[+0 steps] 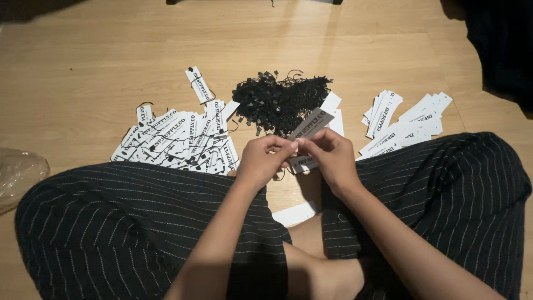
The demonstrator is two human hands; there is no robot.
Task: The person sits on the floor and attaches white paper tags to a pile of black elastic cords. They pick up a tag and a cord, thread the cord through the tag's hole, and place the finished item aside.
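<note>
The left hand and the right hand met at the centre, both pinched closed on one white paper tag. A heap of black strings lay at twelve o'clock, strung tags at ten, plain tags at two.

1. a home-like room used as a makeshift packing spot: pale wood-look floor fills the frame.
2. person sits cross-legged on it, paper tags and black strings heaped at centre.
</note>
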